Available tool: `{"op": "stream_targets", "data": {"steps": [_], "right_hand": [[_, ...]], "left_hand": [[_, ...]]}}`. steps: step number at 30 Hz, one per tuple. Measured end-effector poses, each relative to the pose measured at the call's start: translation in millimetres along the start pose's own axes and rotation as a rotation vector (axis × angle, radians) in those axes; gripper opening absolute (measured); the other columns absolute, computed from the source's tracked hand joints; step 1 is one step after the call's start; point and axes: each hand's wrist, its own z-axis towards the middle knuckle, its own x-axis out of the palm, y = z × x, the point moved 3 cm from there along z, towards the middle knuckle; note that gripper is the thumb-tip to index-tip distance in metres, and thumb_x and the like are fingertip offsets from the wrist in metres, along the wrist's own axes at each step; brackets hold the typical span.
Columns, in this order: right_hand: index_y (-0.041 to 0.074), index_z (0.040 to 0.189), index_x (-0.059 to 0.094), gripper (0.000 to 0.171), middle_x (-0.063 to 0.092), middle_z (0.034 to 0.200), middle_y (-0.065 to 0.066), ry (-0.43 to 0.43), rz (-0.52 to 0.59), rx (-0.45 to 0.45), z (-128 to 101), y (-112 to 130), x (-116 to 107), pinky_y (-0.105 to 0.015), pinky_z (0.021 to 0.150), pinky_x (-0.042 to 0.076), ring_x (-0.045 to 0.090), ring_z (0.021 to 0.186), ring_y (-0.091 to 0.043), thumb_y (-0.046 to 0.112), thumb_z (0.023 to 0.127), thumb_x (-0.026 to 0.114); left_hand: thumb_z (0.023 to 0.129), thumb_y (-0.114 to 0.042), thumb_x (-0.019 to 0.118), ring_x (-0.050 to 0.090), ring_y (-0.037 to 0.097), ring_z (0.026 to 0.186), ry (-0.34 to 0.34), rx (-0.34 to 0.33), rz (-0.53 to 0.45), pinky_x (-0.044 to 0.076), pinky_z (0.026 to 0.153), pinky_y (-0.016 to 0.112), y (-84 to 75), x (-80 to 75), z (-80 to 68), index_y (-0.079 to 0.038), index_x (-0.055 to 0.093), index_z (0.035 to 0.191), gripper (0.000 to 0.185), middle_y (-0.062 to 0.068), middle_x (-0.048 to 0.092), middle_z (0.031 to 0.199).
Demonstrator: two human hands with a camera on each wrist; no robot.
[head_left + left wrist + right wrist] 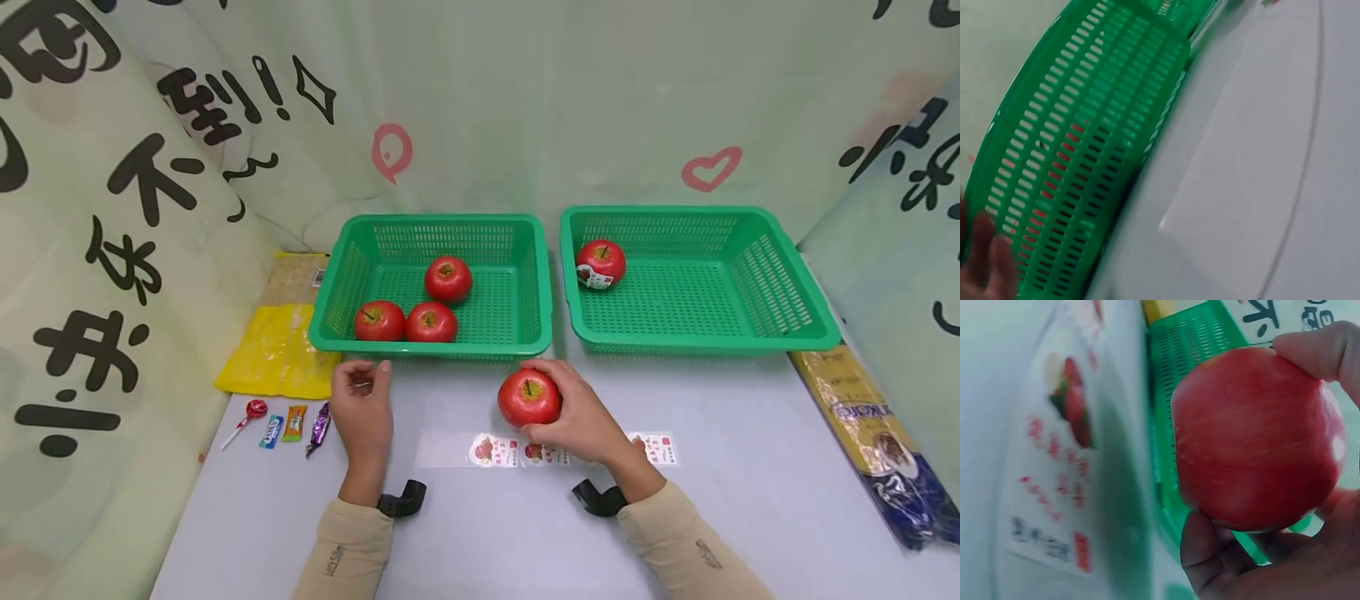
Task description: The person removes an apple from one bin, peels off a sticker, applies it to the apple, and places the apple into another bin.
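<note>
Green perforated plastic forms both containers on the grey table (465,533). Landmark: the left basket (431,343), at the table's far side. It holds three red apples: one toward the middle (447,278) and two side by side against its near wall (379,321) (431,322). The right basket (697,342) stands just beside the left basket, on its right, the two rims close but apart. It holds a single apple (600,263) carrying a sticker, in its far left corner.

Right hand (581,412): positioned just in front of the left basket's near right corner. Fingers and thumb are curled round a red apple (529,397), stem upward; the right wrist view shows the thumb (1319,353) on one side and fingers (1210,556) on the other. The held apple is outside both baskets, above a strip of fruit stickers (517,451) on the table.

Left hand (363,408): positioned just in front of the left basket's near wall, left of its middle. Fingers are bent at the tips; whether they pinch anything cannot be determined. The hand is close to the basket wall without touching it.

Left of the left basket: a yellow bag (277,350) touching its left end, and, nearer the person, a lollipop (246,420) and three wrapped sweets (296,425).
</note>
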Motion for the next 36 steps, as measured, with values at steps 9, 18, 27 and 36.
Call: {"op": "stream_targets", "data": {"steps": [9, 18, 27, 36], "right_hand": [[0.011, 0.148, 0.05, 0.079, 0.062, 0.141, -0.014, -0.018, 0.004, 0.041, 4.7, -12.7, 6.7, -0.053, 0.098, 0.061, 0.062, 0.122, -0.034, 0.012, 0.078, 0.085], [0.01, 0.152, 0.051, 0.082, 0.059, 0.147, -0.014, -0.016, -0.006, 0.021, 4.0, -18.1, 4.9, -0.057, 0.103, 0.058, 0.06, 0.129, -0.036, 0.013, 0.079, 0.088], [0.012, 0.158, 0.044, 0.087, 0.057, 0.151, -0.015, 0.036, 0.034, 0.032, 4.0, -22.6, 4.5, -0.059, 0.109, 0.054, 0.059, 0.134, -0.037, 0.015, 0.082, 0.088], [0.009, 0.155, 0.048, 0.086, 0.054, 0.154, -0.017, 0.038, -0.071, 0.042, -10.8, -3.5, -15.9, -0.054, 0.105, 0.058, 0.065, 0.127, -0.043, 0.021, 0.083, 0.091]], "left_hand": [[0.087, -0.022, 0.088, 0.067, 0.025, 0.115, 0.677, 0.221, 0.351, 0.058, 0.103, 0.045, 9.8, 14.4, -6.8, -0.013, 0.08, 0.108, 0.023, 0.005, 0.076, 0.116], [0.074, -0.029, 0.097, 0.021, 0.044, 0.162, 0.928, 0.268, 0.54, 0.018, 0.131, 0.064, 21.3, 12.1, -6.0, -0.011, 0.077, 0.128, 0.061, 0.01, 0.053, 0.161], [0.071, -0.031, 0.099, 0.015, 0.043, 0.164, 0.935, 0.252, 0.589, 0.016, 0.131, 0.065, 26.7, 15.3, -4.9, -0.014, 0.071, 0.137, 0.073, 0.008, 0.047, 0.165], [0.068, -0.034, 0.101, 0.016, 0.04, 0.164, 0.919, 0.253, 0.588, 0.019, 0.131, 0.064, 27.9, 16.0, -5.1, -0.016, 0.072, 0.135, 0.074, 0.006, 0.047, 0.165]]}}
